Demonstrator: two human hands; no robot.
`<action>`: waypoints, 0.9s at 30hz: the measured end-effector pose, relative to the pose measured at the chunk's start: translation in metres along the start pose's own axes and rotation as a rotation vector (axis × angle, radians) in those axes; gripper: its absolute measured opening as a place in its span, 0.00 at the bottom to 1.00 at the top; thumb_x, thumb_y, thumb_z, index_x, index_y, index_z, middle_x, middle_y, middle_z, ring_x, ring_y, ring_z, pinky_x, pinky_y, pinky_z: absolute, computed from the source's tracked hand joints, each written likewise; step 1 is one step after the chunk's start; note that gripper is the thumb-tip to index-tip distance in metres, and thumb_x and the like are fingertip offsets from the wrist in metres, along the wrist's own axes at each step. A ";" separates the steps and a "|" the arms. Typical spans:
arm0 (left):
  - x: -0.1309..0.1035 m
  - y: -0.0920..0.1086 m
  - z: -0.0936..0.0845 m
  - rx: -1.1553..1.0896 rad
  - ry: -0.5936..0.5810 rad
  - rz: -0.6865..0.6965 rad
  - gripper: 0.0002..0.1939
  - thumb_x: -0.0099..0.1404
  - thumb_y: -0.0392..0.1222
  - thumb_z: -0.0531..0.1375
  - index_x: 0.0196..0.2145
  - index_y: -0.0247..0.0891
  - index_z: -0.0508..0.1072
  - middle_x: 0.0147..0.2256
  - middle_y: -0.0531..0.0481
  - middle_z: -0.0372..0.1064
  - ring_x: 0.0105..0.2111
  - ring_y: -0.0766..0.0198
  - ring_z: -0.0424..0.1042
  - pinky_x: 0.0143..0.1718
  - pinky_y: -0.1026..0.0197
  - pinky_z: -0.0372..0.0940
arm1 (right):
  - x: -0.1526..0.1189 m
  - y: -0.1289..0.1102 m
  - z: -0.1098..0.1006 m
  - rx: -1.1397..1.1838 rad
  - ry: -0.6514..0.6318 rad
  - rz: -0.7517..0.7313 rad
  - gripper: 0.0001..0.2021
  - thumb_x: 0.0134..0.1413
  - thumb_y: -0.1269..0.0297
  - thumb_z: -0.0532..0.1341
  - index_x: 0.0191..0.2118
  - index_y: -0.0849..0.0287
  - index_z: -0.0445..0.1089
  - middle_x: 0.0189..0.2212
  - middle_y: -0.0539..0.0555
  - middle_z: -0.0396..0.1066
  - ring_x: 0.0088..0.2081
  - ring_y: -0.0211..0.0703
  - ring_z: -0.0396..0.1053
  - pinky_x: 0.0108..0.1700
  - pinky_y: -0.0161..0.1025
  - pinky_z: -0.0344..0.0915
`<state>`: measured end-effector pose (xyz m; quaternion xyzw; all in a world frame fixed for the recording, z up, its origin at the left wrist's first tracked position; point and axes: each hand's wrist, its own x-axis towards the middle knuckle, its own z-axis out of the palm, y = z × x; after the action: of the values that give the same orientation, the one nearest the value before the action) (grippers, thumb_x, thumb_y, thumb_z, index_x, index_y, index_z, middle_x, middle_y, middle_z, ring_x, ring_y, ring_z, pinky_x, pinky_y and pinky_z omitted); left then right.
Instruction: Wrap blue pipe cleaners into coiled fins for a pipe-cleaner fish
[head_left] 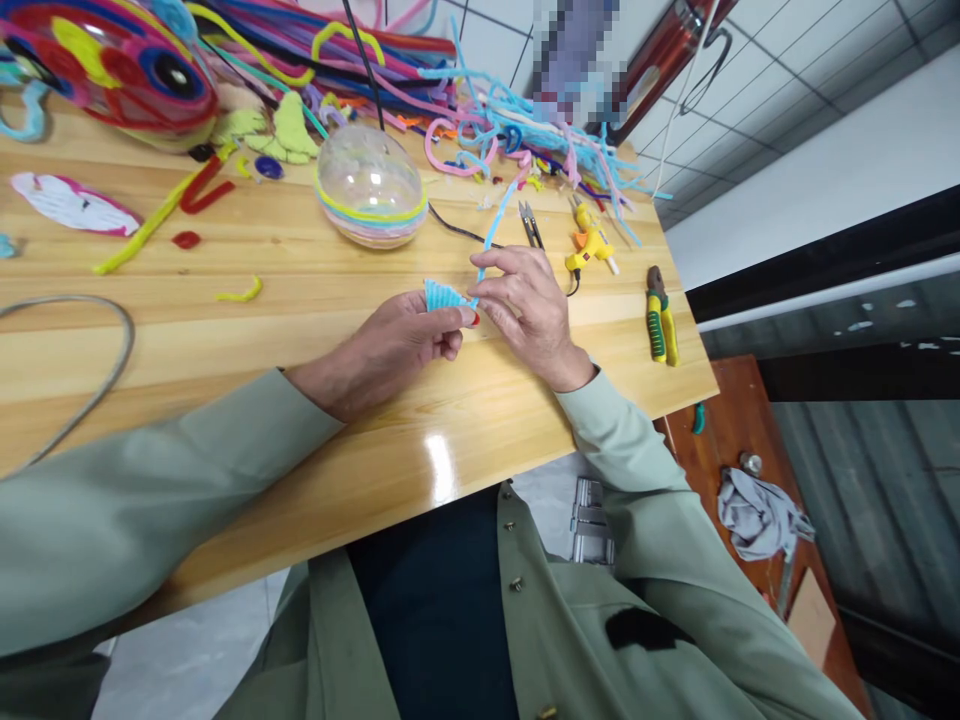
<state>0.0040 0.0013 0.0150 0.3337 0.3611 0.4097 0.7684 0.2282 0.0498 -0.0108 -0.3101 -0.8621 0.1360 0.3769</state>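
Between the thumb and fingers of my left hand (405, 335) is a light blue folded pipe cleaner piece (444, 295), its rows lying side by side in a fan shape. A loose pipe cleaner end (495, 222) runs up from that piece toward the back of the table. My right hand (529, 305) pinches this strand close to the left fingertips. Something small and red (475, 319) shows at the left thumb tip. Beyond the hands lie small dark snips (531, 225) and a yellow glue gun (591, 245).
A clear plastic dome (371, 185) with coloured bands stands behind my hands. Pliers (660, 318) with green and yellow handles lie near the right table edge. Bundled pipe cleaners (390, 75) cover the back. A colourful fish-like figure (112, 75) sits back left, and a grey cable (124, 350) loops at left.
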 end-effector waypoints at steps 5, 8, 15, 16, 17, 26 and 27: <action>0.000 0.000 -0.001 -0.013 -0.007 -0.011 0.14 0.56 0.41 0.80 0.28 0.37 0.78 0.28 0.53 0.71 0.28 0.68 0.66 0.32 0.62 0.62 | -0.001 -0.006 -0.002 0.002 -0.040 0.047 0.15 0.80 0.49 0.60 0.50 0.48 0.81 0.57 0.59 0.82 0.60 0.55 0.79 0.67 0.64 0.76; -0.001 0.002 0.000 -0.013 -0.007 -0.012 0.16 0.54 0.42 0.81 0.29 0.37 0.78 0.28 0.54 0.70 0.29 0.68 0.66 0.32 0.63 0.62 | -0.001 -0.009 -0.003 -0.010 -0.048 0.024 0.16 0.82 0.50 0.58 0.51 0.51 0.81 0.56 0.60 0.83 0.60 0.53 0.81 0.64 0.61 0.80; -0.002 0.003 0.002 -0.030 -0.013 -0.003 0.15 0.53 0.39 0.81 0.29 0.36 0.78 0.28 0.54 0.71 0.29 0.69 0.66 0.32 0.64 0.63 | 0.000 -0.007 -0.003 -0.071 -0.042 -0.051 0.15 0.83 0.55 0.57 0.52 0.53 0.81 0.55 0.61 0.84 0.60 0.51 0.83 0.63 0.58 0.81; -0.001 0.002 0.001 -0.038 -0.014 -0.005 0.14 0.53 0.39 0.80 0.29 0.36 0.78 0.29 0.53 0.71 0.29 0.68 0.67 0.32 0.64 0.63 | 0.000 -0.007 -0.003 -0.076 -0.040 -0.058 0.15 0.83 0.56 0.57 0.52 0.53 0.81 0.56 0.60 0.84 0.60 0.51 0.82 0.63 0.58 0.82; 0.000 0.000 0.001 -0.048 -0.017 -0.008 0.13 0.54 0.38 0.79 0.29 0.36 0.78 0.29 0.53 0.72 0.29 0.68 0.67 0.32 0.64 0.64 | -0.001 -0.007 -0.003 -0.084 -0.041 -0.064 0.15 0.83 0.56 0.56 0.52 0.53 0.81 0.56 0.60 0.84 0.60 0.51 0.82 0.63 0.57 0.82; 0.002 -0.004 -0.004 -0.070 -0.052 0.001 0.05 0.59 0.33 0.72 0.28 0.35 0.80 0.28 0.50 0.74 0.29 0.67 0.71 0.35 0.63 0.68 | 0.000 -0.008 -0.004 -0.089 -0.059 -0.079 0.15 0.84 0.57 0.55 0.53 0.53 0.80 0.57 0.59 0.83 0.61 0.49 0.82 0.63 0.57 0.81; 0.001 -0.004 -0.004 -0.063 -0.050 0.001 0.05 0.59 0.33 0.72 0.29 0.35 0.80 0.28 0.50 0.75 0.29 0.66 0.71 0.36 0.62 0.68 | -0.001 -0.007 -0.004 -0.087 -0.061 -0.079 0.15 0.84 0.57 0.55 0.53 0.53 0.79 0.57 0.59 0.83 0.61 0.49 0.82 0.64 0.56 0.81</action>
<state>0.0027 0.0013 0.0096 0.3197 0.3283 0.4128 0.7872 0.2282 0.0437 -0.0052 -0.2879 -0.8897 0.0929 0.3419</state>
